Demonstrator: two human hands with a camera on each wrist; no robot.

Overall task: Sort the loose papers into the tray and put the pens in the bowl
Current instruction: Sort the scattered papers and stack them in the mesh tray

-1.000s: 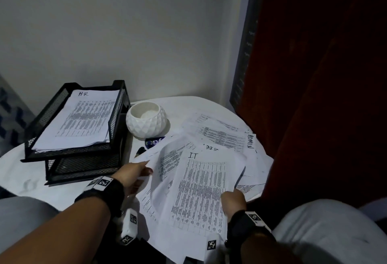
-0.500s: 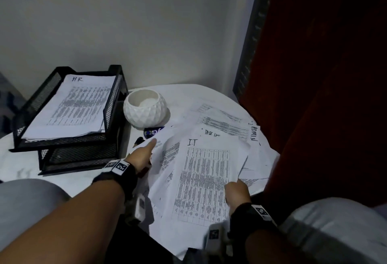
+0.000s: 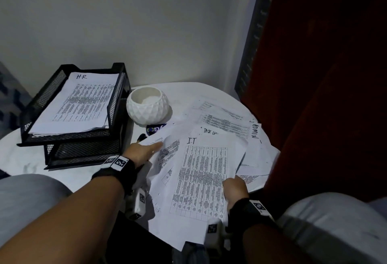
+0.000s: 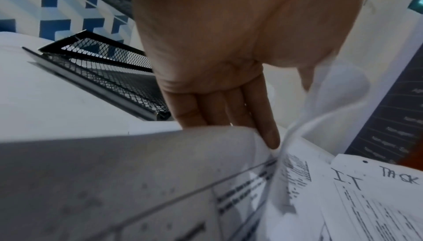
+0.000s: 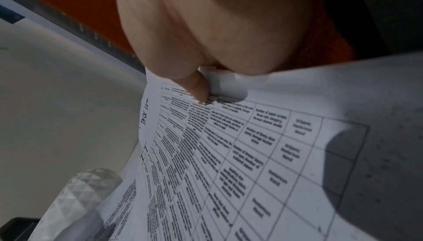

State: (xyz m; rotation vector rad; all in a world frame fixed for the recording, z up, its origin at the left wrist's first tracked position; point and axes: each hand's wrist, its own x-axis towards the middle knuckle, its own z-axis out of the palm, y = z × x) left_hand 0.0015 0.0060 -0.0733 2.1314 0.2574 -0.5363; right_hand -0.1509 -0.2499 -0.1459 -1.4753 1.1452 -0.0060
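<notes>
A heap of loose printed papers covers the right half of the white table. On top lies a sheet marked "I.T". My right hand pinches its right edge, with the thumb on the printed face. My left hand holds the heap's left edge: the thumb lies on top and straight fingers slide beneath a curled sheet. The white faceted bowl stands empty behind the heap. A black mesh two-tier tray at the left holds sheets marked "H.R". A dark pen tip peeks from under the papers.
A dark blue round thing with letters lies at the bowl's foot. A red curtain hangs close on the right and a pale wall stands behind. Bare table shows in front of the tray. My knees flank the table's near edge.
My left hand has slid forward along the heap's left edge, and its thumb now lies on a sheet. The right hand keeps its pinch on the I.T sheet.
</notes>
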